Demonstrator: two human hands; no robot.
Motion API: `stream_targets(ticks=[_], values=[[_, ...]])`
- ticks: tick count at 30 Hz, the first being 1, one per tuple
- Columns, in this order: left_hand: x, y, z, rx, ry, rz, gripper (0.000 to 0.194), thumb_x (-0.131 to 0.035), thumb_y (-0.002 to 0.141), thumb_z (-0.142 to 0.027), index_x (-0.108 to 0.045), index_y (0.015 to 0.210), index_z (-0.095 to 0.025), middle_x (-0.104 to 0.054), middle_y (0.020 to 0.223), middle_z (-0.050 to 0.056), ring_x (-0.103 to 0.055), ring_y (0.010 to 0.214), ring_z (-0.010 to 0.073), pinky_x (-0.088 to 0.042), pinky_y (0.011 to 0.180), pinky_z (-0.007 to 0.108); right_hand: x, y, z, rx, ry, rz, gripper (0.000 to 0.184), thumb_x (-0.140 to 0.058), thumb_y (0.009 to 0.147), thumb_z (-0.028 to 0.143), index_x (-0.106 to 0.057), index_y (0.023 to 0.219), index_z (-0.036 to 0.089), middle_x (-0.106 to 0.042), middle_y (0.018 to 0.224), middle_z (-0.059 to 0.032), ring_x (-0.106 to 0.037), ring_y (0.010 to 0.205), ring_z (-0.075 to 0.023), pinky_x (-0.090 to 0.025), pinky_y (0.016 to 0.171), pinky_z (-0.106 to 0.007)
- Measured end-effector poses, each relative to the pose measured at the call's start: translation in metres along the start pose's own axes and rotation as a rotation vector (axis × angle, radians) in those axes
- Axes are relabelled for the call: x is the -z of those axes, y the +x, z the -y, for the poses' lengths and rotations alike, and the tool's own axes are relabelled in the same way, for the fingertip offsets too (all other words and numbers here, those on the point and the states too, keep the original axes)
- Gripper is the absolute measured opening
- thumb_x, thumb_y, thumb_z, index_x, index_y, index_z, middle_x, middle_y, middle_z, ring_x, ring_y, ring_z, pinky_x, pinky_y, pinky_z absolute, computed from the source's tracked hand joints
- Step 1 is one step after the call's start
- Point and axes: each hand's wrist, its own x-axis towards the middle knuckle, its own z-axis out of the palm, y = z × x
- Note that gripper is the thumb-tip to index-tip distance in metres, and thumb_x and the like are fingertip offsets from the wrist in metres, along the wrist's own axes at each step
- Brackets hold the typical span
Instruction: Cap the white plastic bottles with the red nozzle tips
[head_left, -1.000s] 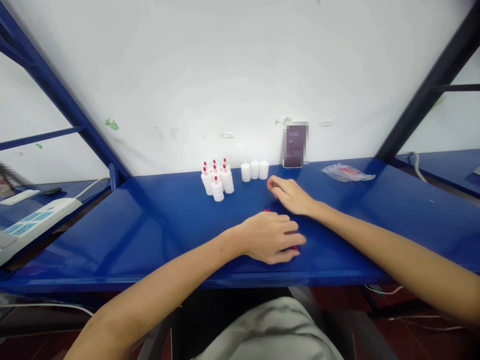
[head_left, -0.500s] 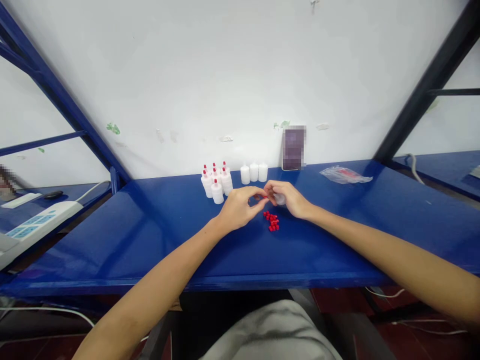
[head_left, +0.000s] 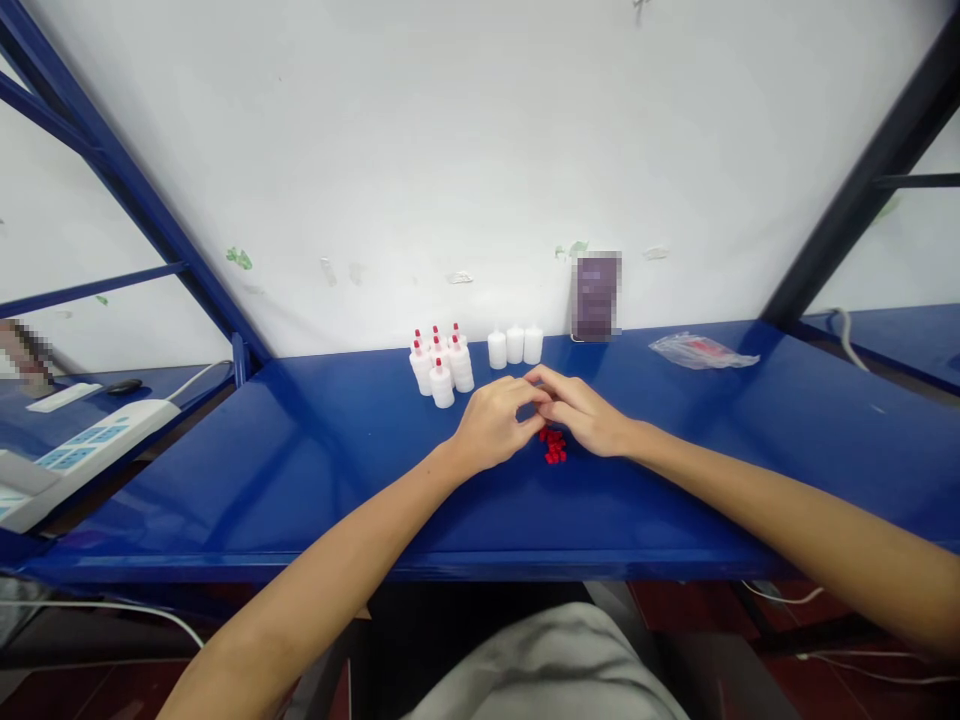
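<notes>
My left hand [head_left: 495, 425] and my right hand [head_left: 589, 412] meet fingertip to fingertip over the blue table [head_left: 315, 480], both with fingers pinched together. What they pinch is hidden between them. Just below the fingers lies a small pile of red caps [head_left: 556, 448]. Behind my left hand stands a cluster of small white bottles with red caps [head_left: 441, 366]. Three white bottles without caps [head_left: 514, 345] stand in a row by the wall.
A blurred phone-like card [head_left: 596, 296] leans on the white wall. A clear plastic bag [head_left: 702, 350] lies at the back right. A white power strip [head_left: 79, 450] sits on the neighbouring table at left. Blue frame struts rise on both sides.
My left hand left the red caps near the table's front and rose to meet my right hand. The caps are now uncovered, and both hands have closed in together above them.
</notes>
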Motion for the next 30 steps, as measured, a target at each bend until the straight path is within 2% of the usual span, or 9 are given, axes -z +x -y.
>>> stream_targets(ticks=[4, 6, 11, 14, 18, 21, 24, 27, 30], values=[[-0.002, 0.000, -0.001, 0.189, -0.081, 0.069, 0.014, -0.062, 0.083, -0.017, -0.068, 0.096, -0.017, -0.067, 0.067, -0.003, -0.058, 0.057, 0.0095, -0.044, 0.060, 0.022, -0.003, 0.001, 0.003, -0.075, 0.079, -0.035, 0.021, -0.041, 0.085, 0.018, -0.048, 0.104, 0.022, -0.054, 0.072, 0.0040, -0.043, 0.060, -0.0133, -0.035, 0.059, -0.028], [-0.005, -0.001, -0.001, 0.222, -0.113, 0.072, 0.012, -0.061, 0.084, -0.018, -0.068, 0.095, -0.017, -0.065, 0.063, -0.004, -0.056, 0.053, 0.0085, -0.043, 0.058, 0.021, -0.004, 0.003, 0.003, -0.082, 0.091, -0.054, 0.018, -0.042, 0.086, 0.019, -0.049, 0.102, 0.021, -0.055, 0.075, 0.0027, -0.046, 0.063, -0.0141, -0.037, 0.062, -0.028], [-0.007, -0.003, 0.002, 0.163, -0.064, -0.028, 0.012, -0.056, 0.087, -0.020, -0.066, 0.092, -0.016, -0.067, 0.068, -0.001, -0.058, 0.056, 0.0091, -0.044, 0.058, 0.021, -0.002, 0.006, 0.000, -0.042, 0.063, -0.089, 0.015, -0.048, 0.089, 0.029, -0.054, 0.099, 0.019, -0.060, 0.089, -0.0019, -0.054, 0.082, -0.0185, -0.042, 0.076, -0.031], [-0.005, -0.004, 0.003, 0.117, 0.025, -0.078, 0.014, -0.056, 0.088, -0.022, -0.067, 0.095, -0.016, -0.066, 0.067, -0.001, -0.059, 0.056, 0.0098, -0.043, 0.056, 0.021, -0.001, 0.006, -0.002, -0.097, 0.015, -0.088, 0.021, -0.050, 0.090, 0.036, -0.055, 0.102, 0.019, -0.061, 0.086, -0.0009, -0.055, 0.077, -0.0177, -0.042, 0.073, -0.031], [-0.004, -0.004, 0.004, 0.060, 0.089, -0.103, 0.014, -0.057, 0.087, -0.022, -0.067, 0.093, -0.016, -0.065, 0.062, -0.001, -0.058, 0.054, 0.0094, -0.042, 0.054, 0.020, -0.002, 0.004, -0.002, -0.123, 0.008, -0.065, 0.020, -0.045, 0.092, 0.034, -0.054, 0.103, 0.020, -0.062, 0.081, -0.0002, -0.053, 0.070, -0.0167, -0.041, 0.067, -0.029], [-0.003, -0.005, 0.005, 0.033, 0.062, -0.091, 0.016, -0.056, 0.089, -0.024, -0.067, 0.096, -0.016, -0.064, 0.063, -0.002, -0.058, 0.055, 0.0092, -0.041, 0.054, 0.020, -0.004, 0.004, -0.001, -0.094, -0.003, -0.069, 0.017, -0.044, 0.092, 0.031, -0.054, 0.099, 0.019, -0.062, 0.085, -0.0018, -0.054, 0.076, -0.0178, -0.042, 0.070, -0.030], [-0.002, -0.004, 0.007, 0.016, 0.024, -0.017, 0.017, -0.055, 0.091, -0.024, -0.066, 0.102, -0.017, -0.067, 0.070, -0.001, -0.058, 0.059, 0.0091, -0.042, 0.057, 0.020, -0.005, 0.004, 0.000, -0.061, -0.005, -0.064, 0.016, -0.043, 0.093, 0.032, -0.052, 0.097, 0.019, -0.061, 0.086, -0.0019, -0.053, 0.079, -0.0178, -0.042, 0.073, -0.030], [0.005, -0.001, 0.012, 0.008, 0.025, -0.009, 0.016, -0.053, 0.094, -0.026, -0.064, 0.102, -0.017, -0.067, 0.075, 0.000, -0.057, 0.061, 0.0087, -0.042, 0.060, 0.020, -0.003, 0.005, -0.002, -0.078, 0.012, -0.063, 0.025, -0.042, 0.095, 0.040, -0.050, 0.110, 0.021, -0.059, 0.084, -0.0006, -0.052, 0.076, -0.0170, -0.041, 0.071, -0.030], [0.026, 0.006, 0.023, 0.093, 0.128, -0.154, 0.023, -0.051, 0.096, -0.037, -0.062, 0.091, -0.017, -0.061, 0.066, -0.001, -0.053, 0.057, 0.0090, -0.040, 0.058, 0.021, 0.004, 0.007, -0.008, -0.141, -0.025, -0.124, 0.032, -0.040, 0.095, 0.046, -0.053, 0.110, 0.021, -0.054, 0.073, 0.0022, -0.049, 0.067, -0.0157, -0.038, 0.066, -0.029]])
